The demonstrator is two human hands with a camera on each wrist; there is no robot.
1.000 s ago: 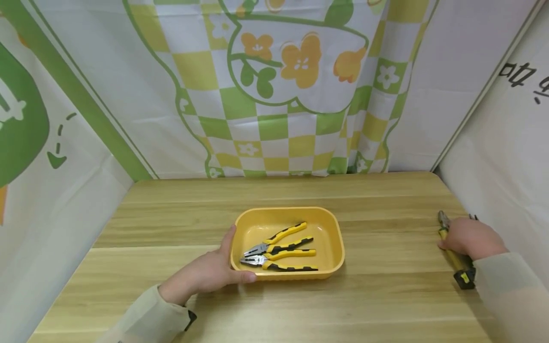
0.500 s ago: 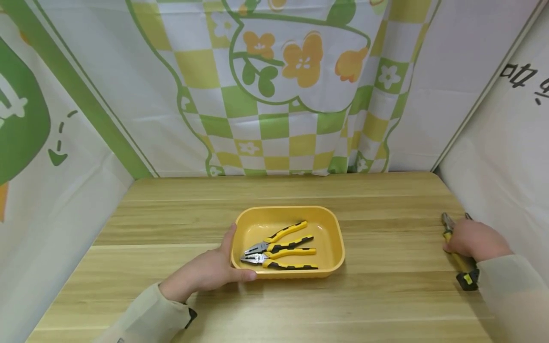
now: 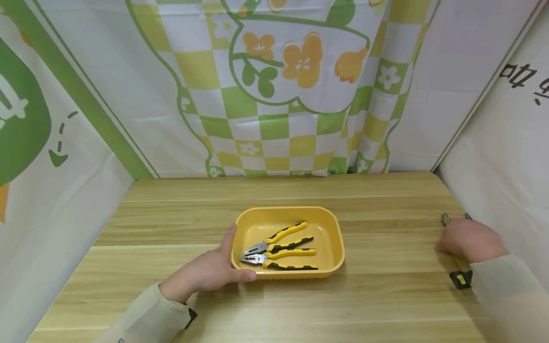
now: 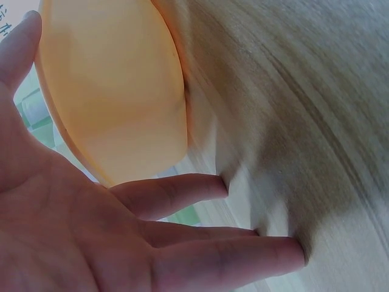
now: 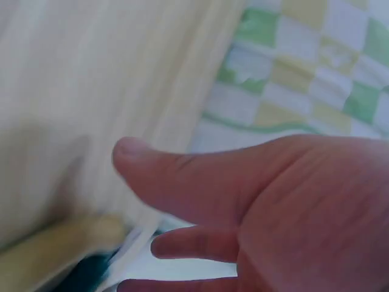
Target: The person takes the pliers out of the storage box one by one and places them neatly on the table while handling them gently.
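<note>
A yellow plastic bin (image 3: 332, 238) sits mid-table with two combination pliers inside, upper pliers (image 3: 286, 233) and lower pliers (image 3: 291, 253), both with yellow-and-black handles. My left hand (image 3: 210, 269) rests against the bin's left end, thumb at its rim, other fingers (image 4: 228, 258) straight with tips at the tabletop. At the far right, my right hand (image 3: 469, 238) is over tools: metal tips (image 3: 446, 218) stick out beyond it, and a black block with a yellow mark (image 3: 461, 279) shows below. In the right wrist view its thumb is extended above a blurred yellow handle (image 5: 61, 249).
The wooden table (image 3: 386, 295) ends at a white wall cloth (image 3: 514, 157) close beside the right hand. A patterned green, yellow and white curtain (image 3: 279, 95) hangs along the back edge.
My right hand shifted slightly right, then back left, and covers more of the tools. The black block moved slightly with it. Left hand and bin stayed put.
</note>
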